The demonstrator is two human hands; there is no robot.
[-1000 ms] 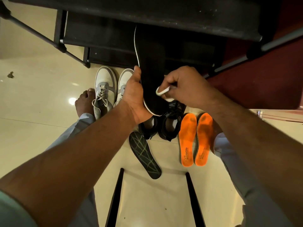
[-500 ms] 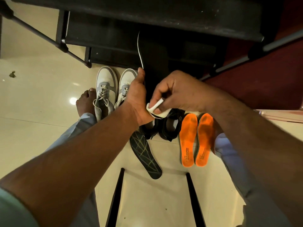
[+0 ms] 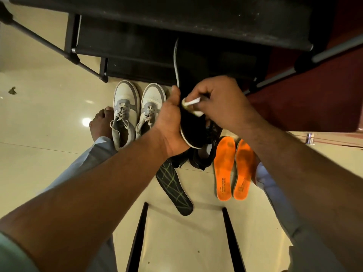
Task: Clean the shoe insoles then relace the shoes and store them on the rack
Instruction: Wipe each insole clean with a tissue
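Four insoles are in view, and only one is under treatment: the left hand [image 3: 169, 122] grips a black insole [image 3: 191, 132] by its heel end, fingers and thumb curled round its edge, holding it upright in front of the black shoe rack [image 3: 157, 18]; the right hand [image 3: 220, 103] pinches a small white wipe [image 3: 191, 104] and presses it against the insole's dark face; cleaning is judged to be under way, not finished. A second black insole with pale green lines [image 3: 174, 190] lies on the tiled floor [image 3: 49, 118], and a pair of orange insoles [image 3: 232, 167] lies side by side just right of it (whether any of these three has been wiped cannot be told). A pair of black shoes [image 3: 202, 154] stands on the floor below the hands, partly hidden, its lacing not visible; a pair of white and grey sneakers [image 3: 135, 112] stands beside them, laced, next to a bare foot [image 3: 101, 122]. No shoe in view sits on the rack; refitting of insoles, relacing and storage are judged outstanding.
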